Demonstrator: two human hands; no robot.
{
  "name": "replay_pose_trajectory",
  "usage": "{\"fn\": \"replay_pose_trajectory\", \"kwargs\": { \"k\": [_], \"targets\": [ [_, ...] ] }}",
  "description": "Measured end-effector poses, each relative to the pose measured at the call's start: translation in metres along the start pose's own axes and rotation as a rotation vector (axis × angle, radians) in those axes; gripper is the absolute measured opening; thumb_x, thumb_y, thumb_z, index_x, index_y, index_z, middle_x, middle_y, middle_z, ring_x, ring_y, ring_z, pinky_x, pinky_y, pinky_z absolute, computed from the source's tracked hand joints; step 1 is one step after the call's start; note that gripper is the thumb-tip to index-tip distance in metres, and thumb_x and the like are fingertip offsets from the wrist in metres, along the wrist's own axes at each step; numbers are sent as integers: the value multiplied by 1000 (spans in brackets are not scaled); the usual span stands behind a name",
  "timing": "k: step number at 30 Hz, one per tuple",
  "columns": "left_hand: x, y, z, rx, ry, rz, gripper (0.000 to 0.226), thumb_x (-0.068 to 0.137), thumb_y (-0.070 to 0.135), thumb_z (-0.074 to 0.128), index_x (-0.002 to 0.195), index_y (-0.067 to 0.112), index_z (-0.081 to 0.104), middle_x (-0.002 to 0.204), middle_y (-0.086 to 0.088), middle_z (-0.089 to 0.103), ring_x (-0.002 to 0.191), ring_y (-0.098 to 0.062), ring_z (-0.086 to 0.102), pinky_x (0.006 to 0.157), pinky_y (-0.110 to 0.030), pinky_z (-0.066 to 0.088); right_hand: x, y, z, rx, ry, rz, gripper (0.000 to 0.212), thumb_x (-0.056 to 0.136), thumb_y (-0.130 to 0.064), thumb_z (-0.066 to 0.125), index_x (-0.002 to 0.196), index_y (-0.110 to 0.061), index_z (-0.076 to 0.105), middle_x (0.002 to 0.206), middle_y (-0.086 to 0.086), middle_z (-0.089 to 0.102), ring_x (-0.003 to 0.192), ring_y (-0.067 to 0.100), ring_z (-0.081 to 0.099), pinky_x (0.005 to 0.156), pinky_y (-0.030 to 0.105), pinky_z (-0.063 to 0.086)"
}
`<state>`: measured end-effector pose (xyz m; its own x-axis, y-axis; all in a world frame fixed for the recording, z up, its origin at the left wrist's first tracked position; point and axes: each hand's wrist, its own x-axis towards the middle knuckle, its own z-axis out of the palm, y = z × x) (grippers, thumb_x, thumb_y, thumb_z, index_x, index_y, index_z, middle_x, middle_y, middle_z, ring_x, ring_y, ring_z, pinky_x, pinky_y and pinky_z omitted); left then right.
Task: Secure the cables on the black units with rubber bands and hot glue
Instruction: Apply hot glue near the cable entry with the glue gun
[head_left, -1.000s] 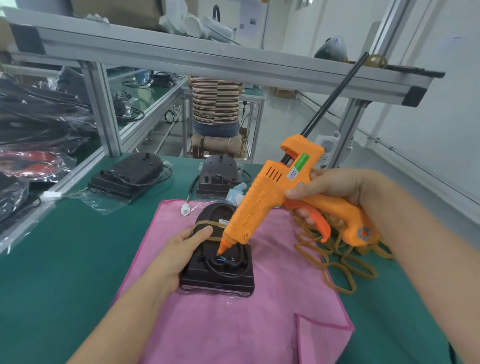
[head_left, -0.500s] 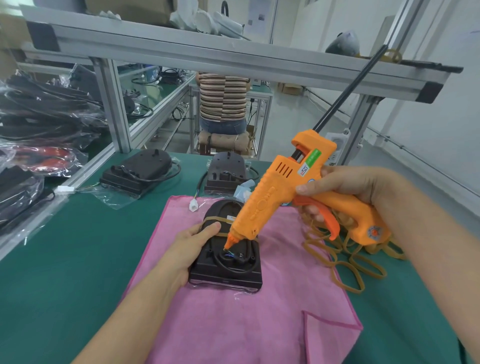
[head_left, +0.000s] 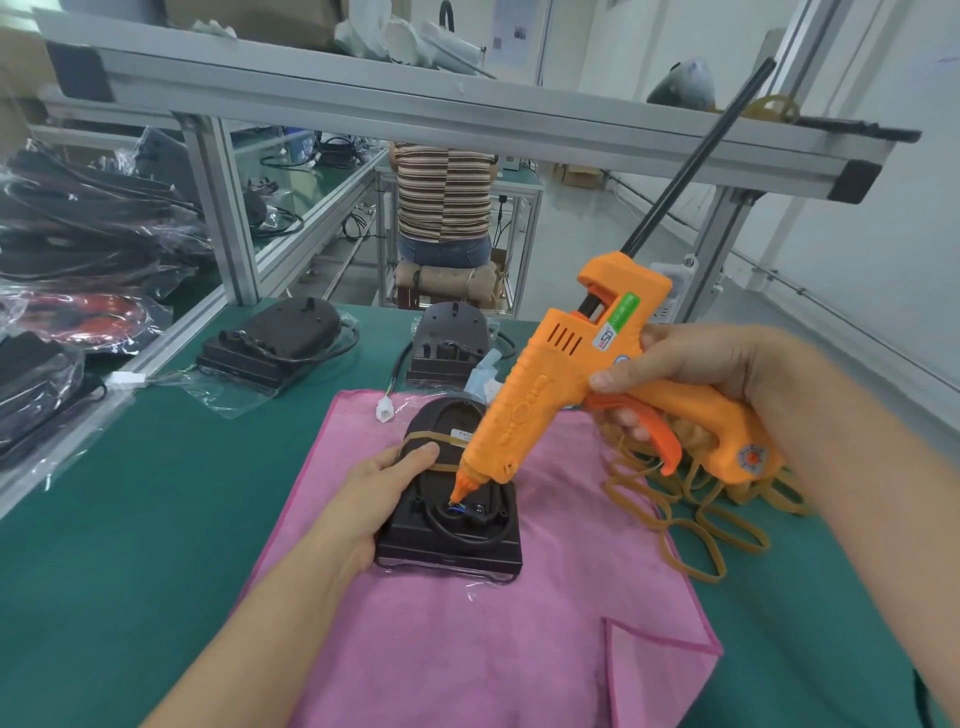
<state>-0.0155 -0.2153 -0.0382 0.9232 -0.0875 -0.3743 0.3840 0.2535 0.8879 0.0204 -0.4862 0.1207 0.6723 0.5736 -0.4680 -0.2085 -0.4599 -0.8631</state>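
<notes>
We have the black unit (head_left: 451, 525) lying flat on the pink cloth (head_left: 498, 649), a rubber band (head_left: 415, 439) already looped across its upper half and its cable (head_left: 457, 535) curled in the recess near the front edge. It looks like rigid moulded plastic, light enough to slide on the cloth, so we judge the side wall the best place to brace it. Our left hand (head_left: 379, 493) does that, its grip curled round the left edge with the thumb on top. The cable is springy and would lift without glue. Our right hand (head_left: 691, 374) has its grip wrapped on the orange glue gun (head_left: 561, 395), a finger at the trigger, nozzle at the wires. Loose rubber bands (head_left: 691, 525) lie on the green worktop (head_left: 130, 519).
</notes>
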Motion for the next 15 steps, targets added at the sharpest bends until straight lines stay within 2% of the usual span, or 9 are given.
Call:
{"fn": "replay_pose_trajectory", "kwargs": {
  "k": [6, 10, 15],
  "targets": [
    [1, 0, 0, 3, 5, -3, 26, 88, 27, 68, 111, 14, 69, 89, -17, 75, 70, -29, 73, 52, -31, 56, -4, -1, 2, -13, -12, -3, 17, 77, -21, 73, 93, -16, 73, 67, 13, 63, 56, 22, 63, 49, 27, 53],
    [0, 0, 1, -3, 6, 1, 27, 88, 26, 67, 110, 13, 69, 89, -17, 75, 69, -28, 73, 52, -31, 56, -5, -1, 3, -54, -17, -27, 12, 80, -20, 72, 91, -17, 73, 68, 11, 63, 57, 22, 63, 54, 30, 54],
    [-1, 0, 2, -5, 25, 10, 25, 88, 25, 67, 109, 11, 69, 85, -18, 75, 63, -27, 72, 48, -29, 55, 0, -3, 6, -94, -24, -81, 20, 77, -24, 76, 97, -18, 72, 71, 12, 63, 62, 24, 60, 63, 35, 55]
  ]
}}
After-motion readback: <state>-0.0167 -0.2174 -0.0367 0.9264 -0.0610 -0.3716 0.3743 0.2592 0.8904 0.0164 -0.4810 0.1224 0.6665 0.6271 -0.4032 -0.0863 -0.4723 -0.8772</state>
